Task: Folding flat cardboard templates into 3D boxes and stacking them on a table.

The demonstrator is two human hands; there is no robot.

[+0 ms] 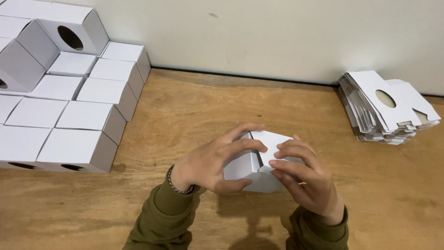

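Both hands grip one small white cardboard box (252, 169) between them, above the near middle of the wooden bench (194, 106). The left hand (210, 162) curls around the box's left side, fingers over the top and thumb underneath. The right hand (303, 176) closes on its right side, fingertips pressing the top flap. Well apart at the far right lies one stack of flat white cardboard blanks with round cut-outs (386, 109). On the left stands a block of folded white boxes (69, 111), at least a dozen; the full count runs out of view.
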